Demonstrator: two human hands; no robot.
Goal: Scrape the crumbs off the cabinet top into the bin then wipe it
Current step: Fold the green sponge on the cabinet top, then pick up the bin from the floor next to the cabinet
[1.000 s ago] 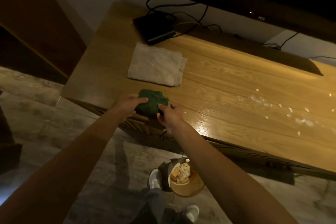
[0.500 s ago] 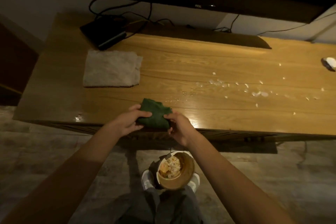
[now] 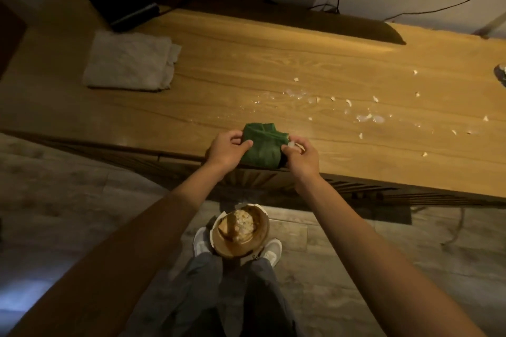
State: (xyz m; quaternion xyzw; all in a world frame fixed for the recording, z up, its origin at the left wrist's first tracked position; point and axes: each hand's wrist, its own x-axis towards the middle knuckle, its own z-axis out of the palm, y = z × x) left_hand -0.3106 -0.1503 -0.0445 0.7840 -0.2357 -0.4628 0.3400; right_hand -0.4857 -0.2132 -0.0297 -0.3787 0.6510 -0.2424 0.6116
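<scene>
Green cloth (image 3: 262, 148) at cabinet top (image 3: 273, 68) edge, left hand (image 3: 228, 149), right hand (image 3: 301, 154), fingers clamped on either side

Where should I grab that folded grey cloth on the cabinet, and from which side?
Pinch the grey cloth at its right edge, coming from above right: the layered ends splay there, giving the fingers a lip. Elsewhere it lies flat on the cabinet top, and the black box crowds its far side.

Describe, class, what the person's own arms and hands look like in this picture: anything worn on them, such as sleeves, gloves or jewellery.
Both forearms are bare right up to the frame's edge; no sleeve shows. The left hand and the right hand wear no gloves. In the dim light no ring, watch or bracelet can be made out on either wrist or finger.
</scene>
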